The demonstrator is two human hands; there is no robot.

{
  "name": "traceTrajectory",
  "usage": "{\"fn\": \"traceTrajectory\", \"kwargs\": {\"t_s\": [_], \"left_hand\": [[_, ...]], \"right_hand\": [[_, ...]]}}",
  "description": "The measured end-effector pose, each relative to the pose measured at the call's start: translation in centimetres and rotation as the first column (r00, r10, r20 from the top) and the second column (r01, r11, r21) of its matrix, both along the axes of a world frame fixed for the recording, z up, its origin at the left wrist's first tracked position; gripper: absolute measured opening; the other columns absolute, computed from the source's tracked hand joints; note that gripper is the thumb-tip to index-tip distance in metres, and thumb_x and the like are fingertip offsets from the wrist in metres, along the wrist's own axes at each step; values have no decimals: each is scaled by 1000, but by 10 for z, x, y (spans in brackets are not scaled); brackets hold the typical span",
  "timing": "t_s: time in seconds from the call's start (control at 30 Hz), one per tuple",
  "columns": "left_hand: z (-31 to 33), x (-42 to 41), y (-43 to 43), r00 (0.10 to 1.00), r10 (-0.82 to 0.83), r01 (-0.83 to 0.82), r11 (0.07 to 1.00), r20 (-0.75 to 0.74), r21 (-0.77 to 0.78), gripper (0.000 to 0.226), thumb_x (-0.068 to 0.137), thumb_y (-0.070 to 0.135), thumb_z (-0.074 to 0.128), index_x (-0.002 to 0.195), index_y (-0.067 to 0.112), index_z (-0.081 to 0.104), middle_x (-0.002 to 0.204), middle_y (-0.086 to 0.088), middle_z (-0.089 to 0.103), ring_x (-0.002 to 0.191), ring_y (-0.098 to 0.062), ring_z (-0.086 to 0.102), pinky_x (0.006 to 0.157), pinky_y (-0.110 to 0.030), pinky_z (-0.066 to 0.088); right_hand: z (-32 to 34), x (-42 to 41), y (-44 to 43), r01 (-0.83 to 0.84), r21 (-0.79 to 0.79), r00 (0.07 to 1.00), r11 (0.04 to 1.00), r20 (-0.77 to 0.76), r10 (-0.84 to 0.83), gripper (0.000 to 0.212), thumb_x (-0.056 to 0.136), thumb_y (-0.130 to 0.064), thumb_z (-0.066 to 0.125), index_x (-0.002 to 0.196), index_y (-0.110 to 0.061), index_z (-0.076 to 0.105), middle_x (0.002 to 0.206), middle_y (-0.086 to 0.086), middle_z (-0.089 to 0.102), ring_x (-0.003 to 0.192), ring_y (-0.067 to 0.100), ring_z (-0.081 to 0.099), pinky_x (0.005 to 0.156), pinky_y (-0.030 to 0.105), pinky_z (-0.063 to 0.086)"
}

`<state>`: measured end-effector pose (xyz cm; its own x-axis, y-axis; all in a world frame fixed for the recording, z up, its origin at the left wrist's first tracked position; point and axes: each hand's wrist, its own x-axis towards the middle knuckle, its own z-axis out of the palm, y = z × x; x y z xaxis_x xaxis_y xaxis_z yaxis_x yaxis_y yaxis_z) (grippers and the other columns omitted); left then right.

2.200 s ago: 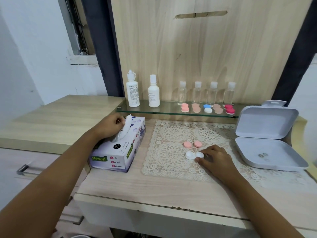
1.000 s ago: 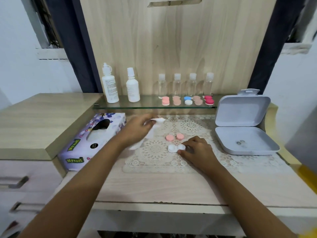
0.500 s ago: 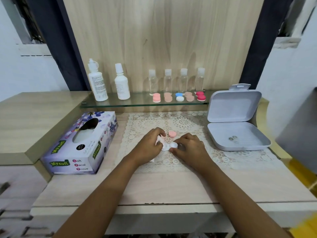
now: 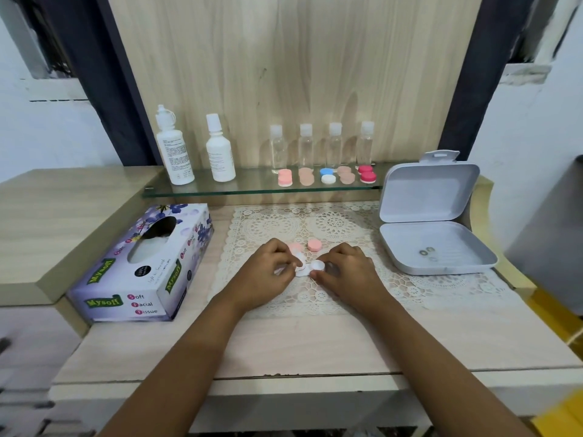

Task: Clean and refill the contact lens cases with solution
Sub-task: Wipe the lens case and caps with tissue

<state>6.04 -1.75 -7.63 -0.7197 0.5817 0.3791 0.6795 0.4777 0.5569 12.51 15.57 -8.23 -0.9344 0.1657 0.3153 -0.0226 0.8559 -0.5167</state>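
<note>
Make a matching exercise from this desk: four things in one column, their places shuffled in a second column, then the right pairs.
Things
1. tissue box
2. grey hinged box
3. white lens case
4. blue-and-white lens case

Places
A. on the glass shelf
B. on the lace mat, between the left hand and right hand
C. left of the mat
D. right of the mat, lid open

Pairs: 1-C, 2-D, 3-B, 4-A
</note>
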Motion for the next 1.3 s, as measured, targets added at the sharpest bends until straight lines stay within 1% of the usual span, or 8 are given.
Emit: {"fn": "traceTrajectory", "kwargs": {"t_s": [0.17, 0.4, 0.6, 0.7, 0.8, 0.93, 1.13, 1.3], "left_hand": [[0, 2, 0, 982, -99, 78, 989, -161, -129, 22, 89, 6, 54, 104, 11, 70, 96, 11, 44, 95, -8, 43, 82, -5, 29], [-1, 1, 0, 993, -46, 35, 994, -106, -103, 27, 94, 15, 51, 121, 11, 56, 113, 4, 50, 104, -7, 49, 86, -5, 30], [0, 1, -1, 981, -113, 96, 989, -155, -113, 19, 89, 10, 59, 105, 6, 70, 102, 2, 55, 88, -4, 49, 78, -1, 31], [-1, 0, -1, 979, -129, 112, 988, -160, -110, 19, 89, 12, 60, 104, 8, 70, 99, 9, 50, 93, -4, 47, 80, -2, 31], [-2, -2, -1, 975, -113, 90, 988, -190, -125, 19, 89, 13, 60, 105, 11, 70, 99, 6, 52, 94, -7, 43, 82, -9, 31], [-1, -3, 0, 971, -97, 64, 986, -217, -154, 17, 90, 16, 59, 102, 16, 70, 101, 5, 55, 93, -12, 41, 82, -29, 38], [-6, -4, 2, 980, -77, 44, 983, -183, -178, 17, 92, 21, 53, 103, 18, 65, 108, 9, 52, 98, -9, 37, 88, -32, 34], [-7, -1, -1, 982, -53, 27, 989, -179, -147, 28, 87, 31, 48, 102, 19, 69, 101, 8, 56, 95, -12, 49, 84, -38, 43]], "right_hand": [[0, -1, 0, 2, -17, 1000, 1000, 7, -2, 31, 82, -42, 63, 109, -26, 67, 109, -7, 55, 109, 14, 43, 91, 33, 30], [-1, -2, 1, -3, -41, 1000, 999, 1, 3, 30, 82, -39, 65, 108, -25, 68, 107, -6, 55, 107, 15, 44, 91, 34, 32], [0, -1, 0, 6, -48, 1000, 999, 1, -6, 30, 81, -39, 66, 107, -25, 68, 108, -6, 56, 110, 15, 43, 92, 34, 32], [1, -2, 0, 11, -49, 1000, 999, 10, -10, 31, 81, -39, 66, 109, -25, 67, 109, -6, 55, 111, 15, 43, 94, 34, 31], [1, -1, 1, 7, -43, 1000, 999, 21, -6, 31, 82, -40, 64, 110, -27, 67, 109, -7, 54, 111, 15, 42, 93, 33, 30], [1, -1, 0, 5, -46, 1000, 999, 18, -4, 29, 82, -40, 64, 108, -27, 67, 107, -7, 55, 110, 15, 43, 93, 34, 31], [1, -1, 1, 2, -46, 1000, 999, 12, -2, 28, 82, -39, 64, 107, -27, 68, 107, -6, 55, 109, 15, 44, 91, 33, 30], [1, -2, 1, 5, -33, 1000, 999, 19, -5, 29, 82, -40, 64, 108, -27, 68, 107, -7, 55, 109, 15, 44, 92, 34, 32]]}}
